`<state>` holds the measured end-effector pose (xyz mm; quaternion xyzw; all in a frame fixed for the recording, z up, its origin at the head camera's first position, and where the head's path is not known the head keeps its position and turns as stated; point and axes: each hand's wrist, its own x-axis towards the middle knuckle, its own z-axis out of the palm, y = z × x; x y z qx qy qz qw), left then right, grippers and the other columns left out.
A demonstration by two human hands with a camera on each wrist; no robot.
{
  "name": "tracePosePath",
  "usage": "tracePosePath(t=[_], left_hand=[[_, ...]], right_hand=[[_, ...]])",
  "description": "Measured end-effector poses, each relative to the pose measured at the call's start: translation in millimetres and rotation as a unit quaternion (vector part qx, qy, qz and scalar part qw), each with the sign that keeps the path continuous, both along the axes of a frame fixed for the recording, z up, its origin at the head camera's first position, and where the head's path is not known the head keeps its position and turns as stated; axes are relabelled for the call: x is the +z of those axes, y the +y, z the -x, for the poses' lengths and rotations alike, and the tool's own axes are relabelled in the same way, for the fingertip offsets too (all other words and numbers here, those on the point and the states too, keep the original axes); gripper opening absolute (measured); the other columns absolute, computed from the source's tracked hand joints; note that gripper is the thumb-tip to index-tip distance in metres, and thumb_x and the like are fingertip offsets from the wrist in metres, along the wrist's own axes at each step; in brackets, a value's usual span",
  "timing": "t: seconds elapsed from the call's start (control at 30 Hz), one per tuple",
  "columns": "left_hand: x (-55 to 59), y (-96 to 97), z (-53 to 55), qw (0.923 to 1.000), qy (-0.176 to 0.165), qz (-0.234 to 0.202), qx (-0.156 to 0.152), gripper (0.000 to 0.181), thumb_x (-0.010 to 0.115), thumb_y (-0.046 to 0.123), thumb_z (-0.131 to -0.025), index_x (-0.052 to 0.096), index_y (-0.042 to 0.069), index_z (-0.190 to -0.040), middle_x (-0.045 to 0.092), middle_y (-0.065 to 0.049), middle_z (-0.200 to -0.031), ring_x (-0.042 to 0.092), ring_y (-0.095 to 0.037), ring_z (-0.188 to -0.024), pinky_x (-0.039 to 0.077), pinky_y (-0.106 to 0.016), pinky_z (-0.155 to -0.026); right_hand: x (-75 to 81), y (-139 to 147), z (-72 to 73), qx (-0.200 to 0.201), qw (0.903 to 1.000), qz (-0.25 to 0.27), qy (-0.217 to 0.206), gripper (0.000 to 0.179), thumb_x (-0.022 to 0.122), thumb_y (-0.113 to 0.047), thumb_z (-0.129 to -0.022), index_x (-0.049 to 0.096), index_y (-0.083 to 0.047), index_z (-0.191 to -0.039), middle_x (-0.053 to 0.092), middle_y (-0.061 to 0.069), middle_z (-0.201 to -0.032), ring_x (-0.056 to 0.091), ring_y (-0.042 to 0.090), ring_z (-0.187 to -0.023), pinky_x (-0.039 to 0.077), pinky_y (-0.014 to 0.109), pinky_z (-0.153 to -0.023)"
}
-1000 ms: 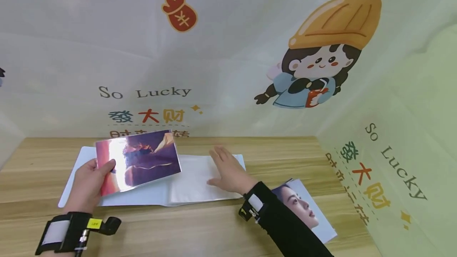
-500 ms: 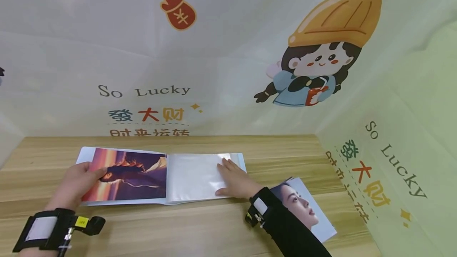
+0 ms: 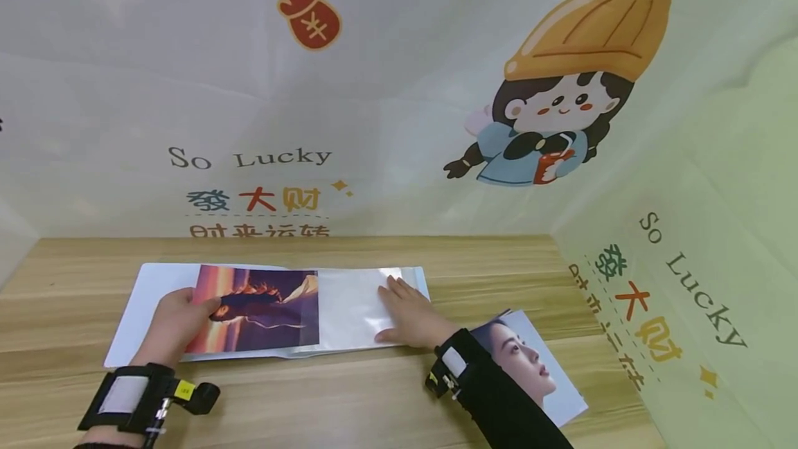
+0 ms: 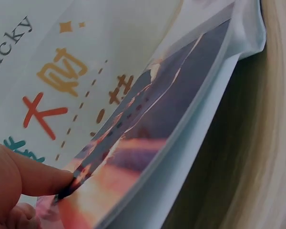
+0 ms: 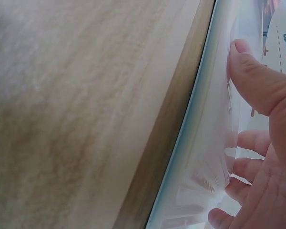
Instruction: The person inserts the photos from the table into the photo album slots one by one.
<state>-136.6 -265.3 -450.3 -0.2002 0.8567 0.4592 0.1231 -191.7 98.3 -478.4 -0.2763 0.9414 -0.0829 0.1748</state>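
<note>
A purple and orange photo print [image 3: 262, 310] lies flat over an opened album [image 3: 149, 283], whose clear plastic sleeve page [image 3: 349, 303] spreads to the right. The print's right end looks slightly paler, as if beneath the sleeve's film. My left hand [image 3: 177, 321] pinches the print's left edge, thumb on top, fingers hidden beneath; the thumb [image 4: 43, 176] also shows on the print in the left wrist view. With fingers spread and fairly straight, my right hand [image 3: 411, 314] rests on the sleeve's right part. In the right wrist view, its fingertips touch the shiny plastic [image 5: 205, 162].
A small stack of photos [image 3: 530, 366], topped by a portrait, lies right of the album, partly under the right sleeve [image 3: 499, 393]. The wooden table [image 3: 312, 400] meets a printed cloth backdrop [image 3: 386, 123] at the back and right.
The print came down from a tilted hold above the album to lie flat, then slid right with my left hand, over the sleeve's left edge. My right hand settled onto the sleeve.
</note>
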Motion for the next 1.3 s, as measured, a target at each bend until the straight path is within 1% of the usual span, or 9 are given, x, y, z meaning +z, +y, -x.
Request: tracePosePath(t=[0.13,0.3,0.4,0.47,0.6,0.7,1.0,1.17,1.3], left_hand=[[-5.9,18.1,1.7,0.9998,0.017,0.004,0.005,0.048,0.048,0.023,-0.1,0.048,-0.019,-0.125,0.059,-0.022,-0.095,0.05,-0.025,-0.078,0.04,-0.03,-0.062],[-13.4,41.7,1.3,0.9968,0.055,0.056,-0.012,0.051,0.049,0.023,-0.098,0.048,-0.022,-0.124,0.061,-0.035,-0.104,0.056,-0.032,-0.079,0.043,-0.03,-0.061],[-17.0,55.7,-0.8,0.9931,0.084,0.081,-0.015,0.053,0.048,0.021,-0.098,0.044,-0.024,-0.125,0.057,-0.043,-0.113,0.06,-0.043,-0.086,0.049,-0.041,-0.067],[-18.3,65.3,-2.4,0.9913,0.099,0.086,-0.014,0.057,0.045,0.019,-0.097,0.036,-0.027,-0.13,0.05,-0.048,-0.123,0.058,-0.054,-0.1,0.052,-0.053,-0.081],[-21.0,82.4,-5.3,0.9872,0.126,0.097,-0.01,0.066,0.046,0.014,-0.094,0.022,-0.032,-0.136,0.036,-0.055,-0.13,0.042,-0.067,-0.12,0.041,-0.069,-0.099],[-23.8,92.3,-6.1,0.9832,0.144,0.111,-0.017,0.069,0.051,0.014,-0.092,0.022,-0.032,-0.136,0.034,-0.053,-0.128,0.037,-0.067,-0.12,0.039,-0.07,-0.099],[-29.7,105.8,-8.6,0.9705,0.161,0.149,-0.099,0.073,0.059,0.026,-0.094,0.032,-0.023,-0.14,0.04,-0.045,-0.13,0.04,-0.057,-0.121,0.038,-0.067,-0.095],[-33.6,106.4,-11.5,0.9556,0.176,0.182,-0.15,0.067,0.06,0.028,-0.093,0.043,-0.021,-0.136,0.052,-0.038,-0.123,0.049,-0.05,-0.113,0.044,-0.061,-0.091],[-38.8,107.5,-13.5,0.9436,0.191,0.206,-0.175,0.063,0.061,0.028,-0.092,0.05,-0.018,-0.133,0.057,-0.031,-0.116,0.052,-0.044,-0.107,0.046,-0.058,-0.088]], right_hand=[[1.7,-1,-0.9,-0.007,0.9999,0.012,-0.003,0.088,0.071,-0.046,-0.087,0.032,-0.003,-0.154,0.02,0.021,-0.165,0.02,0.036,-0.154,0.024,0.05,-0.124],[2.4,-2,-2.2,-0.015,0.9997,0.019,-0.009,0.089,0.072,-0.045,-0.087,0.032,-0.003,-0.154,0.02,0.02,-0.165,0.021,0.035,-0.154,0.024,0.05,-0.124],[3.0,-2,-2.3,-0.015,0.9996,0.023,-0.009,0.089,0.072,-0.045,-0.087,0.032,-0.003,-0.154,0.02,0.021,-0.164,0.021,0.036,-0.154,0.024,0.049,-0.124],[3.2,-3,-2.2,-0.014,0.9995,0.025,-0.013,0.089,0.072,-0.045,-0.087,0.031,-0.003,-0.154,0.019,0.021,-0.165,0.02,0.036,-0.154,0.023,0.049,-0.125],[1.9,-3,-2.6,-0.012,0.9994,0.03,-0.014,0.089,0.072,-0.044,-0.087,0.031,-0.002,-0.154,0.019,0.021,-0.164,0.02,0.037,-0.154,0.023,0.049,-0.124],[0.9,-2,-2.9,-0.011,0.9991,0.039,-0.011,0.088,0.073,-0.042,-0.086,0.033,-0.002,-0.153,0.02,0.022,-0.164,0.021,0.037,-0.153,0.023,0.05,-0.124],[1.0,0,-3.5,-0.014,0.9972,0.07,-0.022,0.087,0.075,-0.039,-0.086,0.034,-0.002,-0.153,0.019,0.021,-0.165,0.018,0.038,-0.154,0.023,0.053,-0.123],[0.3,1,-2.6,-0.013,0.9966,0.077,-0.025,0.087,0.073,-0.039,-0.088,0.031,-0.002,-0.154,0.018,0.021,-0.165,0.015,0.038,-0.155,0.022,0.053,-0.124],[0.7,1,-2.8,-0.014,0.9961,0.083,-0.028,0.087,0.074,-0.038,-0.088,0.031,-0.001,-0.154,0.018,0.022,-0.165,0.014,0.037,-0.155,0.022,0.051,-0.124]])
